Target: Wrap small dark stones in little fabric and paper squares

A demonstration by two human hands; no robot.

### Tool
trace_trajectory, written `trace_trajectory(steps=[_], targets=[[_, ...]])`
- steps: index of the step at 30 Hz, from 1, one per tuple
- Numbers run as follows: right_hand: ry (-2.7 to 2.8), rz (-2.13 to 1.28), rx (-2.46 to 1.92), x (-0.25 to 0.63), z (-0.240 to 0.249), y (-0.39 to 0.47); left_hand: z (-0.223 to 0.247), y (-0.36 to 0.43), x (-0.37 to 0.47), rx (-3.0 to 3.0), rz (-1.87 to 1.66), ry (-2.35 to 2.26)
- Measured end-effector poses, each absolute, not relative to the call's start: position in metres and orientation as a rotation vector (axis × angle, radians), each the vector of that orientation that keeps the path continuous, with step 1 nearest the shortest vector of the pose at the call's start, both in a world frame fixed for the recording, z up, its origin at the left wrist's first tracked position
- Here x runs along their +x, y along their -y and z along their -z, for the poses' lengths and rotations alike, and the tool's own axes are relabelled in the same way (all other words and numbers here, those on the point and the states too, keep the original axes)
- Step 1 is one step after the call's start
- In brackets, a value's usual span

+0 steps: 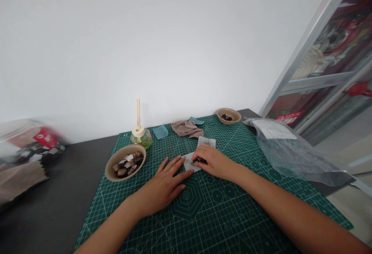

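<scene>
My left hand [167, 186] lies spread on the green cutting mat [241, 215], its fingertips along the left edge of a pale grey sheet [188, 163] that looks like worn sandpaper. Closed fingers of my right hand [213, 161] pinch a small dark stone [201, 160] against that sheet. The stone is partly hidden by the fingers. Just behind the right hand lies another greyish sheet [207, 142]. To the left of my left hand stands a beige bowl [109, 172] filled with brown, black and white stones [128, 164].
A glass bottle [142, 139] with wooden sticks stands behind the bowl. Blue pieces [161, 131] and a crumpled brown cloth [187, 128] lie at the back. A second bowl [232, 113] holds a few dark stones. Plastic bags [286, 149] lie right; a bag of stones [37, 149] sits left.
</scene>
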State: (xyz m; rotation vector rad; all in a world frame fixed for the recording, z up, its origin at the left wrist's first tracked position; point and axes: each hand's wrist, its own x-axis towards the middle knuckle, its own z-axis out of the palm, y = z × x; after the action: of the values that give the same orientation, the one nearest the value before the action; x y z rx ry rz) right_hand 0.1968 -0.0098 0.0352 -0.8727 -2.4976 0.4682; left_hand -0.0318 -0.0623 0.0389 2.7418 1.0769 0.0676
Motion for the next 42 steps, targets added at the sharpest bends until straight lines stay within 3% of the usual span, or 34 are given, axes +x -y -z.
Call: trace_trajectory(steps=[42], targets=[[2.529,-0.551,-0.824,0.2001,-0.0395,0.0103,-0.0387,0.0622,-0.0324,2.734,-0.111,-1.063]])
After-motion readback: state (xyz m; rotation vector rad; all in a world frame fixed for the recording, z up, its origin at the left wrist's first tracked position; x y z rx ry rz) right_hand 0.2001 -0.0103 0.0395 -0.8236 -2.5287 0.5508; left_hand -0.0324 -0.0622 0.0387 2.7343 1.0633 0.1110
